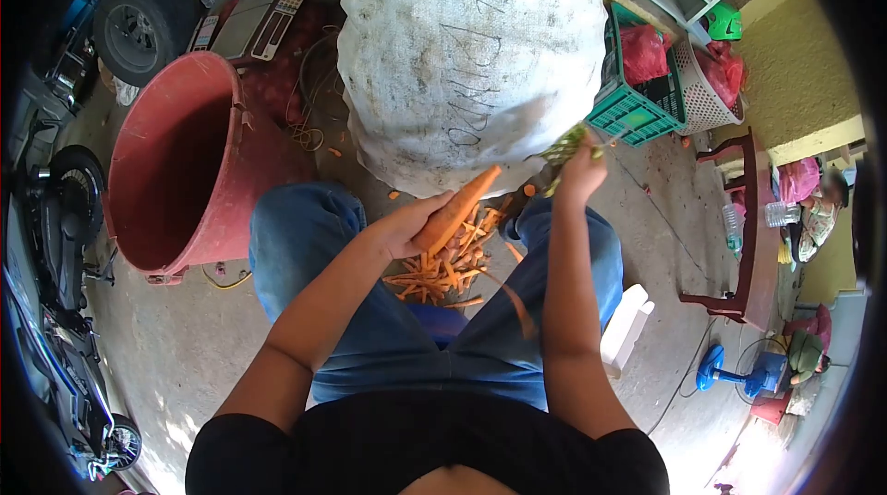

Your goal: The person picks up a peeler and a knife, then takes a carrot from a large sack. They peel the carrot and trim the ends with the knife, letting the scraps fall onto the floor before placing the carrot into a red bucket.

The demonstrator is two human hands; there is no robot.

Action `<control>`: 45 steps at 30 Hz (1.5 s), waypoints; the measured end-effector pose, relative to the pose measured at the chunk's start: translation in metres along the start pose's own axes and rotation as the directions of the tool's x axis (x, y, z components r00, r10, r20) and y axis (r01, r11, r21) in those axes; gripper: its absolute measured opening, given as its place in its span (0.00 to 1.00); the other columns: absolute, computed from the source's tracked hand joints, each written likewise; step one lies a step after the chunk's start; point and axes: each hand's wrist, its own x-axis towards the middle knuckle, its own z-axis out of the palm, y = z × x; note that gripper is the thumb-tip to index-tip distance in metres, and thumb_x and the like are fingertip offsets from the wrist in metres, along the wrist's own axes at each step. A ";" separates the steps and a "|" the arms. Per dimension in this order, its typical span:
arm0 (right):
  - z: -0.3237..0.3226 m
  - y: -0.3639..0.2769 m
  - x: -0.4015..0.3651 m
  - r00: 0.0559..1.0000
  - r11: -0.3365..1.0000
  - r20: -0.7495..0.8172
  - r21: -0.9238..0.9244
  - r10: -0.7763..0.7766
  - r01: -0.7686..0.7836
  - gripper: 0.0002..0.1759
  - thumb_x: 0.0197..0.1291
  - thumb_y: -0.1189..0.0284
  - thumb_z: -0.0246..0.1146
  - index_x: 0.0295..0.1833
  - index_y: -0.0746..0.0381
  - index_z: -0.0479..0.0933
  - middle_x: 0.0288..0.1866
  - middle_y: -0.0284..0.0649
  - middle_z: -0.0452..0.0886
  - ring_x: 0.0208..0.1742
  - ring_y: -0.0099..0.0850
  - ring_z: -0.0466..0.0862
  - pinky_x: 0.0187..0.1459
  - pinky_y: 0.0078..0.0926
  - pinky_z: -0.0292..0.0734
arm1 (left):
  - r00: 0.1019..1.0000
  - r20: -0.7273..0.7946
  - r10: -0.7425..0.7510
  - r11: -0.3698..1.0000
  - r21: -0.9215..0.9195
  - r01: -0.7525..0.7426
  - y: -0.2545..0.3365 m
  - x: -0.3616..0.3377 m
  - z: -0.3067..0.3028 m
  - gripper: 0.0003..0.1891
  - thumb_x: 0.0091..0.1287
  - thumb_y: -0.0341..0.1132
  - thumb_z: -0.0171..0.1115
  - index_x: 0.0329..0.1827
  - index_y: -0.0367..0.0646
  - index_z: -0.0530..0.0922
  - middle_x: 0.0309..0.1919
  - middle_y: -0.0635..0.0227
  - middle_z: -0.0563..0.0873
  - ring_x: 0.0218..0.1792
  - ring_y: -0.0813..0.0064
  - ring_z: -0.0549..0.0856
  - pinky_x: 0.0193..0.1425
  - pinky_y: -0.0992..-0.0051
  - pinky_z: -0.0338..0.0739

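My left hand (407,229) is closed around the thick end of an orange carrot (462,207), whose narrow end points up and away to the right. Farther right, my right hand (582,171) is raised, its fingers wrapped round a green mottled object (562,155); its kind I cannot tell. An orange peel strip (520,303) hangs in the air between my forearms. Below the carrot, between my knees, lies a heap of carrot peelings (443,275). Just beyond both hands stands a big white woven sack (471,61) with handwriting on it.
A large red tub (236,139) stands at my left knee, with a tire (143,24) behind it. Motorcycles (69,310) line the left edge. To the right are a green crate (637,116), a wooden bench (759,227) and a blue fan (739,375). People sit at the far right.
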 end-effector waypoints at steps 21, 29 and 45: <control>0.009 0.005 0.000 0.998 0.990 -0.050 0.139 0.040 -0.032 0.16 0.58 0.68 0.52 0.25 0.71 0.71 0.16 0.40 0.72 0.16 0.27 0.71 0.20 0.29 0.66 | 0.997 0.045 -0.060 0.996 0.071 0.057 0.002 -0.010 0.004 0.22 0.67 0.47 0.36 0.49 0.36 0.66 0.27 0.64 0.74 0.26 0.77 0.75 0.21 0.79 0.72; 0.024 -0.050 -0.124 0.875 0.944 0.361 0.190 -0.322 0.269 0.14 0.59 0.66 0.53 0.33 0.68 0.71 0.18 0.45 0.73 0.18 0.36 0.74 0.23 0.31 0.67 | 0.976 -0.173 0.132 0.968 -0.190 -0.165 -0.007 0.022 -0.018 0.18 0.67 0.44 0.37 0.45 0.39 0.68 0.34 0.64 0.77 0.32 0.75 0.78 0.30 0.73 0.76; 0.011 -0.005 -0.007 1.000 0.995 -0.001 0.096 0.016 -0.016 0.12 0.57 0.71 0.52 0.29 0.70 0.73 0.20 0.41 0.75 0.18 0.27 0.72 0.20 0.28 0.66 | 0.997 0.049 0.052 0.998 0.037 -0.054 0.001 -0.002 -0.011 0.22 0.68 0.46 0.35 0.47 0.35 0.68 0.30 0.65 0.75 0.28 0.76 0.75 0.30 0.77 0.74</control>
